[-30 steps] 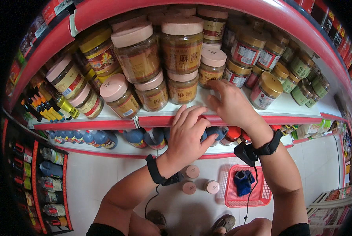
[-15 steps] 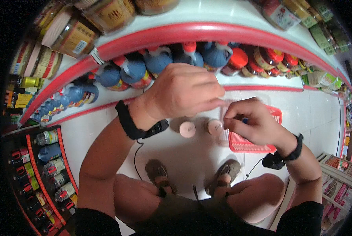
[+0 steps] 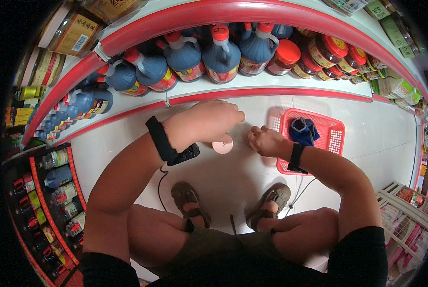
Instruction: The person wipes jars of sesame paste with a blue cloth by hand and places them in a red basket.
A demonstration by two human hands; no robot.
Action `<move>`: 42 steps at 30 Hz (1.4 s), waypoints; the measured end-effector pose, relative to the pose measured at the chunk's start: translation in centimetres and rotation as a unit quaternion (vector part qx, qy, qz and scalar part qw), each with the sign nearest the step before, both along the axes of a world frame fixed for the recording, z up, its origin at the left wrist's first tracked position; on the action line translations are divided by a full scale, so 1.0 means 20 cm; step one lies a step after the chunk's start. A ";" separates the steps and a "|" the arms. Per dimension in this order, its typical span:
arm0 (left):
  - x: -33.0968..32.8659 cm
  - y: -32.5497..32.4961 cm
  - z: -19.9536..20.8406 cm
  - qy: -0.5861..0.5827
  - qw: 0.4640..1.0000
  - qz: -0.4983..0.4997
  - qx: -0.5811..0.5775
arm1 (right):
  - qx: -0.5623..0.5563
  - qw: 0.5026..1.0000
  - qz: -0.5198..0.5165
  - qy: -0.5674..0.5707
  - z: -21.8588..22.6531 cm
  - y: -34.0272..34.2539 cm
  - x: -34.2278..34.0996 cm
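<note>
My left hand has its fingers curled, back of the hand upward, just above a round pink lid low over the white floor. The thumb overlaps that lid's far edge; whether it touches cannot be told. What these fingers hold, if anything, is hidden. To the right, my right hand is bent in a loose fist beside the left wall of a red plastic basket. Its fingertips point down and left, and whatever lies under them is covered. A dark blue cloth item with lighter edging lies crumpled in the basket.
Ahead, a red-edged shelf holds large dark jugs with red caps and red-lidded jars. At the left stands a rack of bottles; at the right, a white wire rack. Black cables trail near my shoes.
My right hand has moved left from over the basket, uncovering the blue cloth item. The second pink lid is no longer visible near that hand. My left hand has lowered toward the first lid.
</note>
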State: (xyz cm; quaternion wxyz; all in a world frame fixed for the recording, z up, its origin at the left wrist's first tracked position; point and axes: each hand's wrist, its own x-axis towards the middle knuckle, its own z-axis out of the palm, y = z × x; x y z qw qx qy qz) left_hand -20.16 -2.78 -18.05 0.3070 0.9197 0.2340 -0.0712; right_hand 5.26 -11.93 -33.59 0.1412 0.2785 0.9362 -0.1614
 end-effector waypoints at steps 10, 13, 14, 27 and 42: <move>0.07 -0.05 0.13 -0.088 0.978 0.053 -0.181 | -0.339 0.818 -0.379 0.267 1.02 0.14 0.32; 0.15 -0.09 0.18 -0.224 0.956 0.041 -0.184 | -0.350 0.795 -0.364 0.337 1.27 0.18 0.33; 0.18 -0.09 0.20 -0.237 0.947 0.058 -0.207 | -0.334 0.807 -0.363 0.324 1.36 0.18 0.33; 0.16 -0.04 0.67 -0.522 0.827 0.209 0.023 | -0.136 0.723 -0.321 0.597 1.78 0.19 -0.12; -0.06 0.03 1.01 -0.403 0.843 0.314 0.170 | 0.294 0.732 -0.315 0.528 2.25 0.87 -0.34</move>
